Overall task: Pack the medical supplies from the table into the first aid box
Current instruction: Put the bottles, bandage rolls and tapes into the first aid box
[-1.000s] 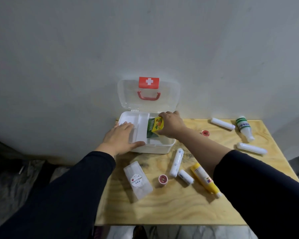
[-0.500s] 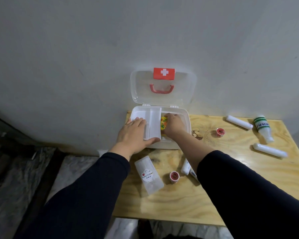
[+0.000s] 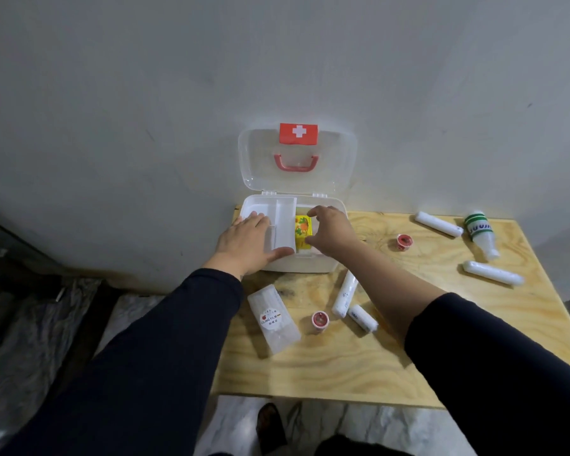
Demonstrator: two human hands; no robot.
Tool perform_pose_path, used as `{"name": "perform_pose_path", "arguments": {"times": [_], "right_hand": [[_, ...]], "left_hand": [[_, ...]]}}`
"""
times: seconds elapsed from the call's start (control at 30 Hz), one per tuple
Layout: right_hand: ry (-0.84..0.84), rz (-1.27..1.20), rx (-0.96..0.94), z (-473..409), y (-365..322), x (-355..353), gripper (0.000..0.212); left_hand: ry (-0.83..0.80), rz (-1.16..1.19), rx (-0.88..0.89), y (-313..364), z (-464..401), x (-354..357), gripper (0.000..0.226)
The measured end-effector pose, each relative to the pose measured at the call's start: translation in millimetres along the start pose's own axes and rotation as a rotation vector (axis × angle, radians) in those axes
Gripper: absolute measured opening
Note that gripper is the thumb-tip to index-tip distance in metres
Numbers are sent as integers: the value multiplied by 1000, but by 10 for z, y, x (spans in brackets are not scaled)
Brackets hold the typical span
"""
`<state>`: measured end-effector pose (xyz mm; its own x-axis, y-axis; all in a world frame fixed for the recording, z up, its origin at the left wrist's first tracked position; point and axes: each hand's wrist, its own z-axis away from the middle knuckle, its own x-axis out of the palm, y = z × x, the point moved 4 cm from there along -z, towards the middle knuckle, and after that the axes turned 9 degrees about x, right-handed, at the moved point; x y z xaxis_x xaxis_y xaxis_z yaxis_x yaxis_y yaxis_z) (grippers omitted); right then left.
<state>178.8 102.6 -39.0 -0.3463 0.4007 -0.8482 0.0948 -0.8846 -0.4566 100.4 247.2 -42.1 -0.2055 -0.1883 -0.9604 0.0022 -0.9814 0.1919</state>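
Inside the open first aid box (image 3: 323, 269), right of its white tray (image 3: 283, 225), lay the yellow packet (image 3: 301, 235). Right hand (image 3: 331, 233) hovered over it, grip open. Left hand (image 3: 244, 243) lay flat, grip open, on the tray. Bandage rolls (image 3: 344, 294) remained on the counter (image 3: 343, 363).

"CLING FILM" on clear packet (image 3: 273, 321), white cross on box lid (image 3: 298, 131)

Both dark-sleeved arms reach forward; the left hand (image 3: 247, 240) lies flat, palm down, the right hand (image 3: 331, 230) hovers with fingers curled apart.
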Motion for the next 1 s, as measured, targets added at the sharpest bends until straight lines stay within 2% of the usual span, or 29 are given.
{"name": "perform_pose_path", "arguments": {"times": [0.17, 0.37, 0.57, 0.8, 1.0], "right_hand": [[50, 38, -107, 439, -20, -89, 40], [-66, 43, -164, 980, -8, 224, 41], [-201, 182, -115, 1360, 103, 755, 55], [-104, 176, -26, 1488, 166, 1057, 60], [-112, 212, 26, 1468, 80, 1067, 52]], "left_hand": [[125, 35, -31, 180, 338, -88, 80], [106, 99, -98, 226, 886, 194, 61], [-15, 128, -178, 199, 1320, 512, 61], [-131, 169, -214, 56, 1556, 872, 66], [-164, 168, -199, -90, 1562, 891, 65]]}}
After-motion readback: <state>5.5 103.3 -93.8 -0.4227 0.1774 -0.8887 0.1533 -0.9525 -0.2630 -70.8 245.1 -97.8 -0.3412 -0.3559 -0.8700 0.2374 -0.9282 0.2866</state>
